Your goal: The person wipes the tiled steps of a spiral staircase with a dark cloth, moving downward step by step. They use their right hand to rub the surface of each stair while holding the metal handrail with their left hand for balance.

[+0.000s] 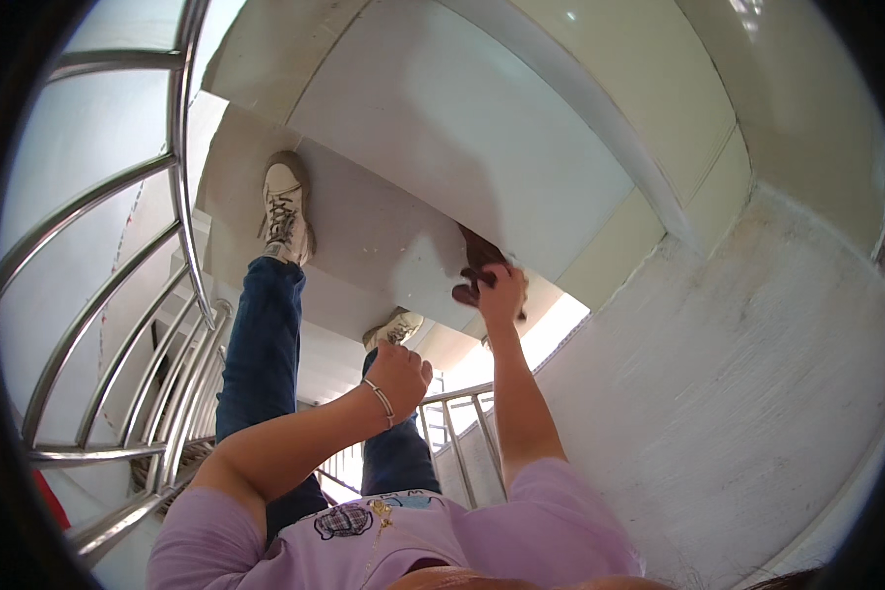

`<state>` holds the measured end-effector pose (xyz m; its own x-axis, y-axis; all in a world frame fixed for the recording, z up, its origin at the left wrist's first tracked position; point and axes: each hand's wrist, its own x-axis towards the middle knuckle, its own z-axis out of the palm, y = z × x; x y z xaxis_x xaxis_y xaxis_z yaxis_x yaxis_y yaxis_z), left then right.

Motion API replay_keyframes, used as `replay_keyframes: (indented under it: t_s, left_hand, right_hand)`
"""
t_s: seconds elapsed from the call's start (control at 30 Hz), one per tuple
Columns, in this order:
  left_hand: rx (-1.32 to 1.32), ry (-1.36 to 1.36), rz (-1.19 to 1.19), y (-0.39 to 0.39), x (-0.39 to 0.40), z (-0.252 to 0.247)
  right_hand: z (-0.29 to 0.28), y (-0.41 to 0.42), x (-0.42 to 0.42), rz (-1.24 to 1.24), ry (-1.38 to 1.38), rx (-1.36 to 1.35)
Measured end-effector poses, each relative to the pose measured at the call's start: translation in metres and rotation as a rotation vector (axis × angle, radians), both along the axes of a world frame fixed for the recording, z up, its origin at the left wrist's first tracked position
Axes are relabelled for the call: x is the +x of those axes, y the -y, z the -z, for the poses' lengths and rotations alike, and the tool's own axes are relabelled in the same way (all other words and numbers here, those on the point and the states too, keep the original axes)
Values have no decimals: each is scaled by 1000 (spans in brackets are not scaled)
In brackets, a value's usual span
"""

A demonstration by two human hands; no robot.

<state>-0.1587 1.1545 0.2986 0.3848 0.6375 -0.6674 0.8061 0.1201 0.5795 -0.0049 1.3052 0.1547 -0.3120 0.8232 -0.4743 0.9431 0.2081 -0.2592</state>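
My right hand [503,293] grips a dark brown cloth [479,249]. Part of the cloth lies at the edge of a pale tiled stair surface [464,133], and bunched folds stick out to the left of my fingers. The hand hides the rest of it. My left hand [402,376], with a bangle at the wrist, hangs in front of my body with its fingers curled in. Nothing shows in it, and it is apart from the stairs and the railing.
A stainless steel railing [181,147] runs along the left. On the right rises a whitish wall [723,383]. My white laced shoes [284,210] stand on different stair levels. Another metal railing [461,413] shows lower down, behind my arms.
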Motion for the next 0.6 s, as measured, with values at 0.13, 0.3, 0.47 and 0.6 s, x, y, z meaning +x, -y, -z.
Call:
replay_keyframes:
  t_s: [0.13, 0.3, 0.47, 0.6]
  left_hand:
    - [42, 111, -2, 0, 7, -4]
    - [127, 92, 0, -23, -22, -10]
    - [100, 201, -171, -34, -60, -22]
    - [103, 208, -189, -51, -81, -30]
  right_hand:
    - [-49, -2, -7, 354, -467, -322]
    - [-49, -53, -31, 394, -447, -263]
    - [-85, -125, -147, 522, -1211, -410]
    - [28, -137, -191, 199, -370, 43]
